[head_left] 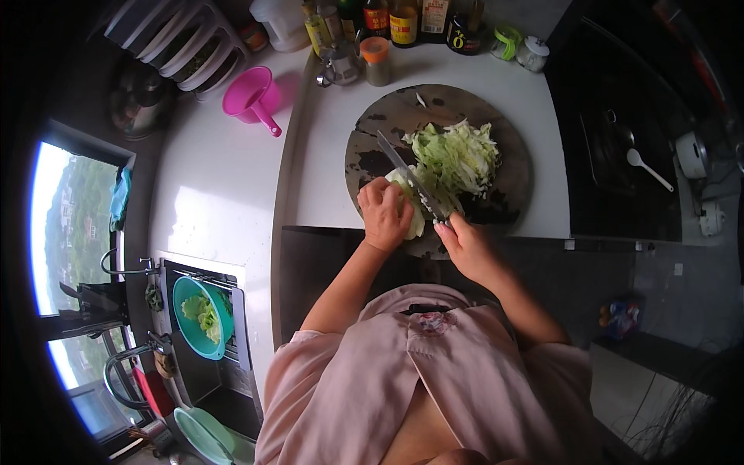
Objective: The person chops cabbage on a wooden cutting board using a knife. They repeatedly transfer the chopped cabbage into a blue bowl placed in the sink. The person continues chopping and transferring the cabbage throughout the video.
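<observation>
A round, dark-stained cutting board (372,128) lies at the counter's front edge. My left hand (386,214) presses down on a piece of cabbage or lettuce (415,224) with curled fingers. In my right hand (465,244) is the handle of a kitchen knife (401,163); its blade points up and left, close beside my left fingers and against the cut side of the leaves. Shredded pale green leaves (456,152) are heaped right of the blade. A small white scrap (421,100) lies near the board's far edge.
Sauce bottles (404,26) and an orange-lidded jar (376,64) stand behind the board. A pink dipper (250,96) is at the back left. Left, the sink holds a teal basin (180,308) with leaves (204,314). A black cooktop (610,203) with a white spoon (650,168) lies right.
</observation>
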### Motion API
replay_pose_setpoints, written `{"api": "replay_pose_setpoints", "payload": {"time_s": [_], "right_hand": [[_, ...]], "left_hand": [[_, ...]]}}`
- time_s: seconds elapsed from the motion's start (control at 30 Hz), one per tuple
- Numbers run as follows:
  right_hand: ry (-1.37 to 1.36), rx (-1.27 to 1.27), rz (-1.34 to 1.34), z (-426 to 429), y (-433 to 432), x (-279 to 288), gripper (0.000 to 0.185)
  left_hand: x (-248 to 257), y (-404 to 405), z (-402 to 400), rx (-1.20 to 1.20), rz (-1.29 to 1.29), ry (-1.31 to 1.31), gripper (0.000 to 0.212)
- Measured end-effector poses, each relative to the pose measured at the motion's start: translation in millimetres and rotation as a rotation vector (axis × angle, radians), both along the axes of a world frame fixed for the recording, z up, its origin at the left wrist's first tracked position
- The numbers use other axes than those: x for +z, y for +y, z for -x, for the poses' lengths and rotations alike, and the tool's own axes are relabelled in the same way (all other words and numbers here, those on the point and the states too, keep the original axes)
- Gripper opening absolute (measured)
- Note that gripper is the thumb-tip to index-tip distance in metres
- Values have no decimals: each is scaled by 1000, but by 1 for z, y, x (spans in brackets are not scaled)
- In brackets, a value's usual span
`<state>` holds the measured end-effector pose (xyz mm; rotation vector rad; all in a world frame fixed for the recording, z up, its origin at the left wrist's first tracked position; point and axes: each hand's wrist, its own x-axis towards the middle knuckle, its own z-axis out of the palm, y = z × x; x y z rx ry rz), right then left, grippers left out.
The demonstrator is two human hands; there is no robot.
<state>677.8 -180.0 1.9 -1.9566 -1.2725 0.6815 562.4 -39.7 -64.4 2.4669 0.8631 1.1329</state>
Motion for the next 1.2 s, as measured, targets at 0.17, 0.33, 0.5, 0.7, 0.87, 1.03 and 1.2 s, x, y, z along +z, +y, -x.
{"api": "replay_pose_setpoints", "payload": {"time_s": [0.17, 0.33, 0.5, 0.7, 0.87, 1.03, 1.2], "right_hand": [[-127, 17, 91, 5, 21, -11, 28], [-86, -48, 67, 4, 25, -37, 30], [63, -3, 7, -4, 8, -11, 33], [-154, 98, 139, 0, 12, 0, 29], [-190, 11, 80, 5, 19, -31, 30], [41, 38, 35, -1, 3, -15, 32], [-120, 106, 156, 3, 8, -6, 29]], "left_hand": [[-5, 5, -4, -35, 39, 39, 12], [5, 5, 7, -93, 72, 111, 14], [10, 4, 21, -150, 58, 122, 21], [-2, -1, 14, -136, 78, -40, 25], [-2, -1, 11, -95, -30, 3, 25], [-5, -1, 15, -79, -92, 18, 25], [-7, -1, 15, -137, -66, 21, 26]]}}
